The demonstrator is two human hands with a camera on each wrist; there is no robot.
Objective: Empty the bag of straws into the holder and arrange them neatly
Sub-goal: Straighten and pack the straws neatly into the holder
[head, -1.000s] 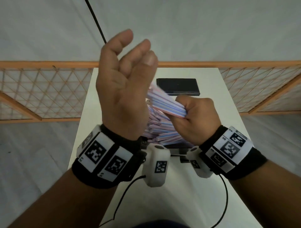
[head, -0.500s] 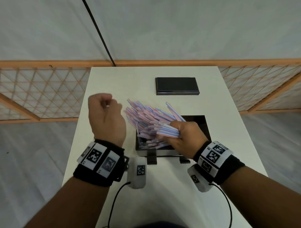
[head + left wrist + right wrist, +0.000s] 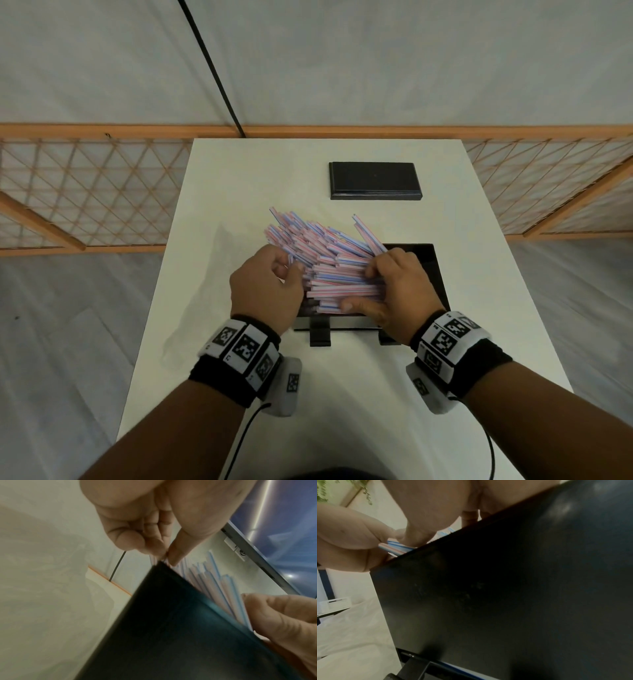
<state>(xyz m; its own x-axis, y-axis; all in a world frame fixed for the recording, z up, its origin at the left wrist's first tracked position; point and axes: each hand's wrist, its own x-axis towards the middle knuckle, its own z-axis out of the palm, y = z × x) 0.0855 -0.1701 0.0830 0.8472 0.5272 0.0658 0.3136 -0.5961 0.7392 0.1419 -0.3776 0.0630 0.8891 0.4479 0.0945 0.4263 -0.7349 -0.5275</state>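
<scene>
A heap of pink, blue and white striped straws (image 3: 329, 260) lies slantwise across the open black holder (image 3: 430, 274), with the left ends sticking out past its left wall. My left hand (image 3: 291, 270) is at those left ends, and its thumb and forefinger pinch a few straws (image 3: 214, 588) just above the holder's wall (image 3: 171, 628). My right hand (image 3: 363, 287) curls over the right ends, thumb along the front. The right wrist view shows it gripping straws (image 3: 397, 546) at the holder's rim (image 3: 505, 588). The empty clear bag (image 3: 202, 294) lies flat on the table, left of my left hand.
The holder's black lid (image 3: 375, 181) lies flat behind the holder near the far end of the white table (image 3: 342, 394). A wooden lattice fence (image 3: 85, 192) runs behind and beside the table. Cables hang from both wrist bands.
My left hand came down from in front of the camera to the straws' left ends. My right hand lowered the bundle onto the holder, and the straws now lie flatter.
</scene>
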